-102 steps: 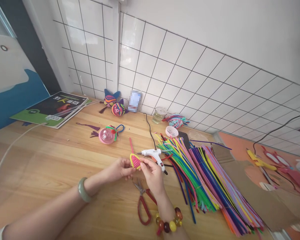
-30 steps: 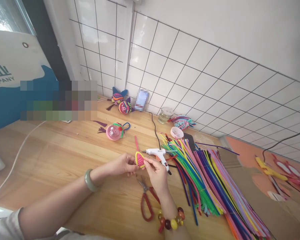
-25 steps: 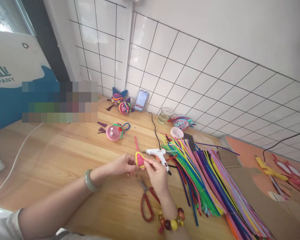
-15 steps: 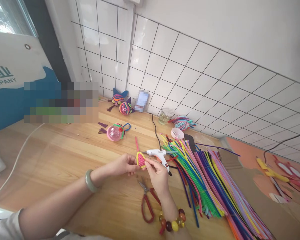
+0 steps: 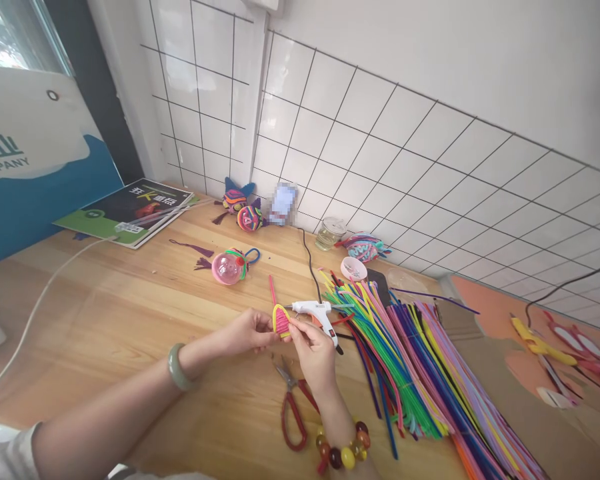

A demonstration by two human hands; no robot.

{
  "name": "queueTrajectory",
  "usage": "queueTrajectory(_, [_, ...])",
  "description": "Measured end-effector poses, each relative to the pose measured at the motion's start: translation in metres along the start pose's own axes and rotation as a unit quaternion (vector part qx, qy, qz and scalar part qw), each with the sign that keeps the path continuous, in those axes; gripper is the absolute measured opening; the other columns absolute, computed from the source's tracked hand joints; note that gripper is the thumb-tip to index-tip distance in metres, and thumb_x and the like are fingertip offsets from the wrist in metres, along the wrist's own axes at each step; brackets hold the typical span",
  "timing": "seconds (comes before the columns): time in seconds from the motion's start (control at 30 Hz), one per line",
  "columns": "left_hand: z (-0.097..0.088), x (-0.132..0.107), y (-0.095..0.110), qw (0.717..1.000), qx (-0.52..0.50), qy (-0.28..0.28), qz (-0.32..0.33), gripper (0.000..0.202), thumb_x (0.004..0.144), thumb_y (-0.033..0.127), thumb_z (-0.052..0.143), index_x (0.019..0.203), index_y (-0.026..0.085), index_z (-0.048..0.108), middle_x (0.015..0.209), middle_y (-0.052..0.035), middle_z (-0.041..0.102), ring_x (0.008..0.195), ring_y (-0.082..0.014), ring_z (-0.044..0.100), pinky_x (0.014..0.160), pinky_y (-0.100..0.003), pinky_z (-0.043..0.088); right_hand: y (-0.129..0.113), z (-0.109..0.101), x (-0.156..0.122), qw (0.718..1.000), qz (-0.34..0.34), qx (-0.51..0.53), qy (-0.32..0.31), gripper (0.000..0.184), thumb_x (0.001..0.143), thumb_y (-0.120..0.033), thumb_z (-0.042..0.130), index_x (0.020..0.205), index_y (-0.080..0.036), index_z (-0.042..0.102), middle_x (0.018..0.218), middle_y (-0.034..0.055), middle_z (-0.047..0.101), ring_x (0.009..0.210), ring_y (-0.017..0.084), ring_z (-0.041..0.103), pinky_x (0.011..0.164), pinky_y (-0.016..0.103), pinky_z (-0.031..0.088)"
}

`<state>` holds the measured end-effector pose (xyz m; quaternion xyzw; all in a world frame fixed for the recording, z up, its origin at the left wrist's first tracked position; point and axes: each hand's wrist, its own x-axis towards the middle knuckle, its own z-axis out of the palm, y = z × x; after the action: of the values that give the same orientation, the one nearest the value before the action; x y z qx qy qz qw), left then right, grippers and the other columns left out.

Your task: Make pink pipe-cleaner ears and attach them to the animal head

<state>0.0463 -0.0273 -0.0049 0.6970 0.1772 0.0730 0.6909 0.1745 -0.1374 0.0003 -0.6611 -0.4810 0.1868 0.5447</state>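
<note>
Between my two hands is a small pink pipe-cleaner piece with a yellow edge [image 5: 281, 320]. My left hand [image 5: 253, 331] pinches its left side, and my right hand [image 5: 311, 347] pinches its lower right side. A straight pink pipe cleaner [image 5: 273, 290] reaches up behind the piece; whether it is joined to it I cannot tell. Just beyond my fingers lies a white glue gun [image 5: 316, 311]. Below them, red-handled scissors [image 5: 293, 413] rest on the wooden table, partly under my right wrist.
Bundles of coloured pipe cleaners [image 5: 405, 360] spread to the right, on cardboard [image 5: 500, 373]. A clear pink ball ornament [image 5: 229, 267] lies at the left. Along the tiled wall stand wrapped ornaments [image 5: 251, 217], a phone [image 5: 283, 203], a glass jar [image 5: 330, 233] and a small pink dish [image 5: 353, 269]. A book [image 5: 130, 207] lies far left.
Both hands keep their grip on the pink and yellow piece, almost in the same place. The view has shifted very slightly.
</note>
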Motion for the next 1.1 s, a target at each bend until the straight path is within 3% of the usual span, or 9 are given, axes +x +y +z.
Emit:
queueTrajectory(0.17, [0.0017,0.0001,0.0007,1.0,0.016,0.012,0.012,0.037,0.074,0.044,0.051,0.083,0.01,0.062,0.056,0.003,0.047,0.046,-0.0056,0.039,0.043,-0.016,0.036,-0.0017,0.0004,0.0006,1.0,0.006,0.001,0.012,0.019,0.078,-0.022,0.053,0.09,-0.017,0.067,0.071,0.0049,0.067,0.062,0.016,0.063,0.064,0.028,0.051])
queueTrajectory(0.47, [0.0052,0.0006,0.0001,0.996,0.051,0.067,0.026,0.032,0.074,0.041,0.049,0.063,0.011,0.053,0.05,0.0049,0.04,0.044,-0.0049,0.032,0.04,-0.017,0.023,0.0026,0.0034,0.0005,0.998,0.036,0.035,0.03,0.021,0.077,-0.025,0.054,0.092,-0.016,0.066,0.069,0.0047,0.067,0.06,0.016,0.063,0.062,0.029,0.052])
queueTrajectory(0.63, [0.003,0.0002,-0.0041,0.995,0.075,0.062,0.024,0.028,0.075,0.037,0.048,0.065,0.012,0.053,0.051,0.0045,0.042,0.044,-0.0054,0.034,0.041,-0.017,0.025,0.0016,0.0037,0.0011,0.997,0.052,0.048,0.03,0.021,0.077,-0.025,0.055,0.091,-0.015,0.066,0.067,0.0047,0.067,0.06,0.016,0.064,0.061,0.028,0.052])
queueTrajectory(0.87, [0.0025,0.0012,-0.003,0.998,0.04,0.043,0.01,0.036,0.073,0.046,0.05,0.075,0.011,0.06,0.055,0.003,0.048,0.045,-0.0062,0.039,0.042,-0.017,0.034,0.0036,0.0039,0.001,0.997,0.054,0.042,0.033,0.022,0.076,-0.027,0.056,0.091,-0.016,0.067,0.068,0.0055,0.068,0.061,0.017,0.065,0.063,0.03,0.053])
queueTrajectory(1.1, [0.0032,0.0004,-0.0001,0.997,0.047,0.05,0.023,0.036,0.073,0.045,0.052,0.072,0.011,0.062,0.052,0.0036,0.046,0.042,-0.0045,0.035,0.039,-0.015,0.028,0.003,0.0043,0.0011,0.997,0.052,0.04,0.028,0.021,0.076,-0.027,0.055,0.091,-0.016,0.067,0.073,0.0061,0.068,0.06,0.017,0.064,0.062,0.03,0.053])
